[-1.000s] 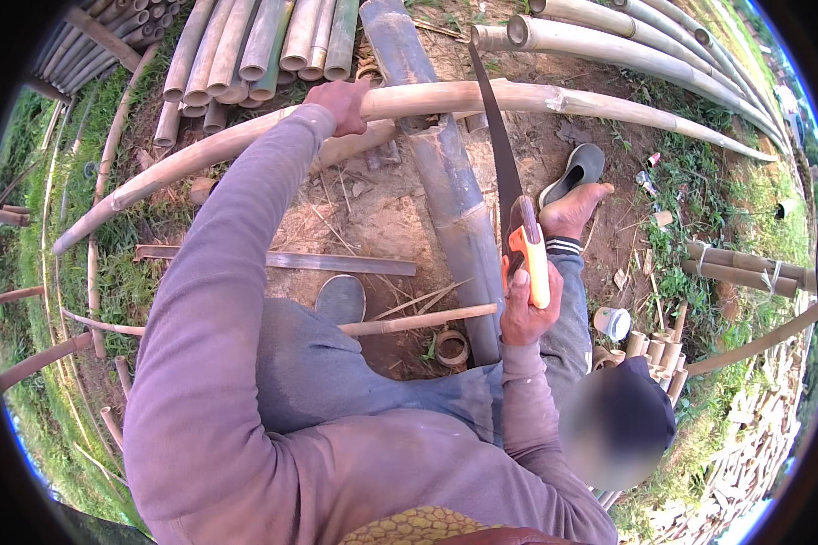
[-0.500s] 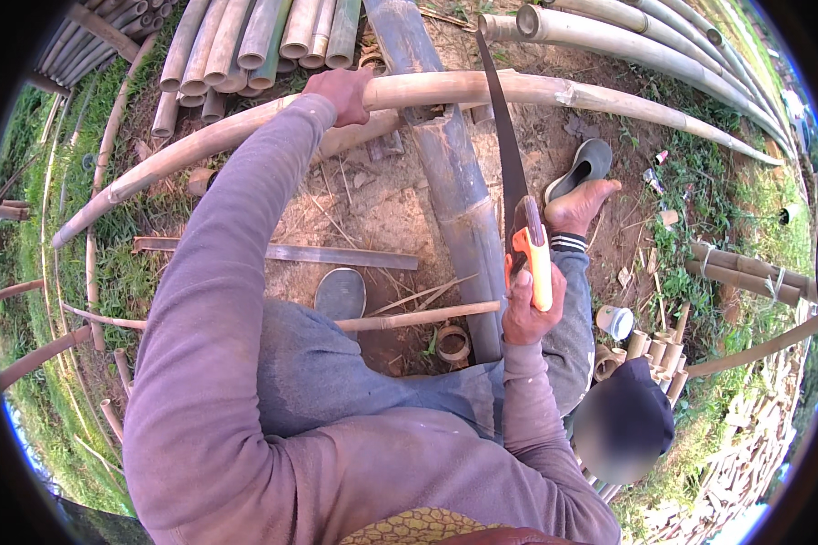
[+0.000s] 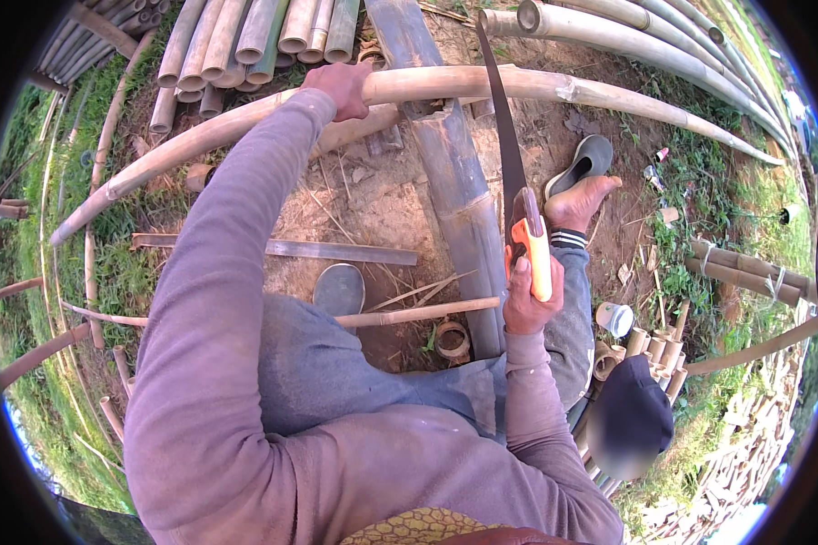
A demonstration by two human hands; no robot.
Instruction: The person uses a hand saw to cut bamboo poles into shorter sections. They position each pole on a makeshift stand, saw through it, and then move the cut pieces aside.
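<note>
Gripping the pale bamboo pole [image 3: 518,86], your left hand [image 3: 341,86] is clenched around it. Your right hand [image 3: 527,300] grasps the saw [image 3: 509,173], blade across the pole; no cut-through visible yet.

One head-worn fisheye view — looking steeply down, close over arms and dirt ground [image 3: 373,204].

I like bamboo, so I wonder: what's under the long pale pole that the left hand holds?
Under the pale pole lies a thick grey bamboo trunk on bare dirt. The left hand covers the pole's top there; the crossing spot is hidden.
</note>
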